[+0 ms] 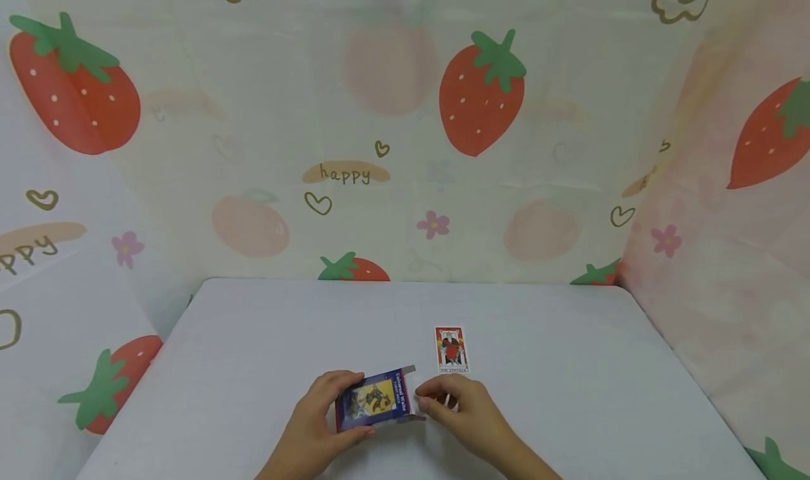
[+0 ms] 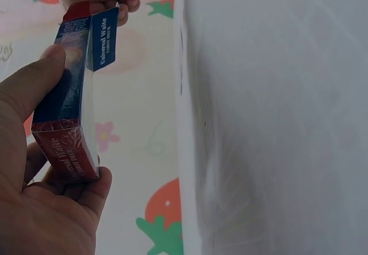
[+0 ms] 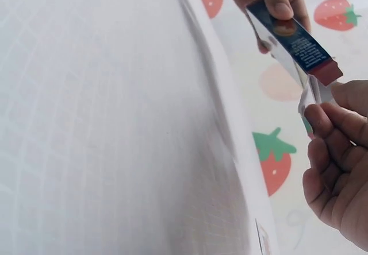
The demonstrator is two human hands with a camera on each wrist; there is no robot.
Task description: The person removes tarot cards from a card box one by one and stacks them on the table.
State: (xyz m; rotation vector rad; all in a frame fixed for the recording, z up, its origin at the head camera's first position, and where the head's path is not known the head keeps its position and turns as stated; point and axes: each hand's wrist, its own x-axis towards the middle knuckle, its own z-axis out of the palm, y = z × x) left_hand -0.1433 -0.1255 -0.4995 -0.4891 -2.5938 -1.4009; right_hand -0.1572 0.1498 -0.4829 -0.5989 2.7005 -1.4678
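Note:
A blue and red tarot card box (image 1: 373, 398), its front printed "Universal Waite", is tilted above the table, its end flaps folded out. My left hand (image 1: 319, 410) grips its closed end, thumb on one narrow side and fingers underneath, as the left wrist view shows. At the open end, my right hand (image 1: 465, 413) pinches a pale edge between thumb and forefinger, with the other fingers curled. Whether that edge is a flap or cards inside is hard to tell. Just beyond the right hand, one tarot card (image 1: 452, 350) lies face up.
A white cloth covers the table (image 1: 253, 339). Fabric walls printed with strawberries (image 1: 482, 93) stand behind the table and along both sides.

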